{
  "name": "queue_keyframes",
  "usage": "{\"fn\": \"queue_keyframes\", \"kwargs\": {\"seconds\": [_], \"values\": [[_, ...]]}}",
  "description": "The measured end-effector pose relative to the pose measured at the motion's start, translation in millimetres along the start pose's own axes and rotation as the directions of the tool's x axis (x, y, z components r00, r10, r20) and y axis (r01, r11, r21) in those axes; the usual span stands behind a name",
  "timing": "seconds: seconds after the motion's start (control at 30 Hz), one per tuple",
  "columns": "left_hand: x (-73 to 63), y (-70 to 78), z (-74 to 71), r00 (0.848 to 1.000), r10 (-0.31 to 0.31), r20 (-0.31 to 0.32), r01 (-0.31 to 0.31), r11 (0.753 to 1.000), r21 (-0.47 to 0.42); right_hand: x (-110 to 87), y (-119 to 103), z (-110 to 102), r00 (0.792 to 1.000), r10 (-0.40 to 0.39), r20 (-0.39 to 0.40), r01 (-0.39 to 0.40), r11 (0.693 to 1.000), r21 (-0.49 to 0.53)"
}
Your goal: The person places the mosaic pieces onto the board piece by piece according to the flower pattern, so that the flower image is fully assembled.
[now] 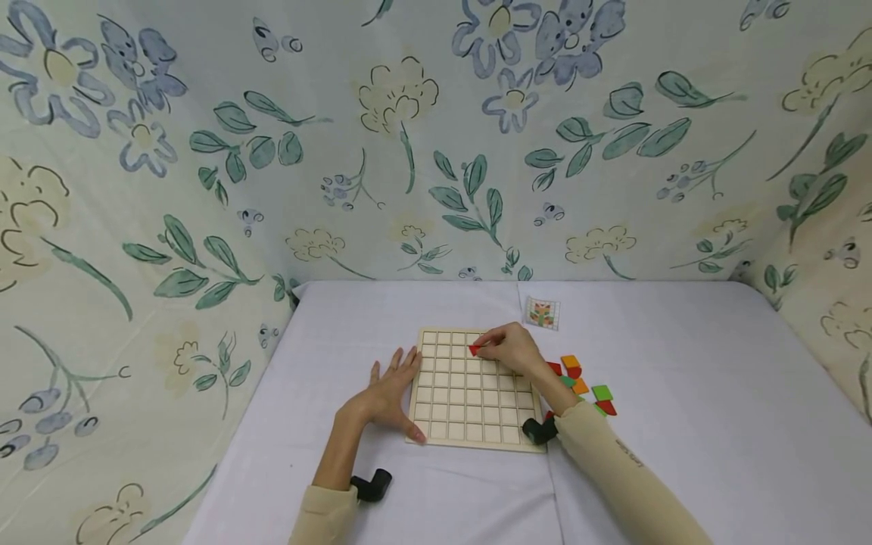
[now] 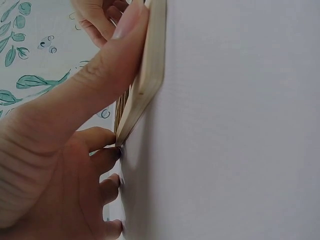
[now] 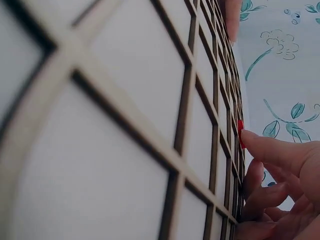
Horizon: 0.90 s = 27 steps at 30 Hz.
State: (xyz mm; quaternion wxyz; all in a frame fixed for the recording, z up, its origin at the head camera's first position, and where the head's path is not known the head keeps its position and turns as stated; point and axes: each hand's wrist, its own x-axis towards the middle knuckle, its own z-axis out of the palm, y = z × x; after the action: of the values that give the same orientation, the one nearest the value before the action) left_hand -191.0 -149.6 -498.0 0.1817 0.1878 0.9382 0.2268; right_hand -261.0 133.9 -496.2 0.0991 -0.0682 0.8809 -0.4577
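Observation:
A square wooden grid board lies on the white cloth, its cells bare and pale. My left hand is spread along the board's left side; the thumb rests on the near edge, while the other fingers touch the left edge farther up. Over the upper part of the grid, my right hand pinches a small red tile between thumb and fingertips. The same red tile shows at the grid's surface in the right wrist view. Its full shape is partly hidden by the fingers.
Several loose tiles in orange, red and green lie right of the board, such as a green tile and an orange tile, some hidden under the right forearm. A small pattern card lies behind. A floral curtain hangs beyond the table.

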Motion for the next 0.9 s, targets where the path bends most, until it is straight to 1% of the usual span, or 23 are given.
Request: {"fn": "queue_keyframes", "kwargs": {"seconds": [0.13, 0.33, 0.43, 0.57, 0.7, 0.9], "values": [[-0.6, 0.5, -0.7, 1.000, 0.002, -0.002, -0.002, 1.000, -0.002, 1.6, 0.2, 0.0, 1.000, 0.009, 0.005, -0.009, 1.000, -0.013], [-0.9, 0.5, -0.5, 1.000, 0.005, 0.002, -0.005, 1.000, -0.002, 3.0, -1.0, 0.1, 0.999, 0.050, -0.007, -0.050, 0.999, -0.009], [-0.6, 0.9, -0.5, 1.000, 0.005, 0.003, -0.005, 1.000, 0.000, 2.9, -0.3, -1.2, 0.999, 0.045, -0.015, -0.045, 0.999, -0.001], [-0.1, 2.3, -0.7, 1.000, 0.007, -0.002, -0.007, 1.000, -0.005, 0.3, 3.2, -6.0, 0.999, 0.029, -0.023, -0.028, 0.999, 0.042], [-0.4, 2.5, -0.5, 1.000, 0.008, 0.004, -0.008, 1.000, -0.006, -6.5, 10.1, -19.7, 0.999, 0.048, -0.022, -0.046, 0.997, 0.057], [-2.3, 1.7, -0.1, 1.000, 0.004, 0.002, -0.004, 1.000, -0.014, -25.9, 24.5, -61.3, 0.990, 0.119, -0.069, -0.117, 0.993, 0.032]]}}
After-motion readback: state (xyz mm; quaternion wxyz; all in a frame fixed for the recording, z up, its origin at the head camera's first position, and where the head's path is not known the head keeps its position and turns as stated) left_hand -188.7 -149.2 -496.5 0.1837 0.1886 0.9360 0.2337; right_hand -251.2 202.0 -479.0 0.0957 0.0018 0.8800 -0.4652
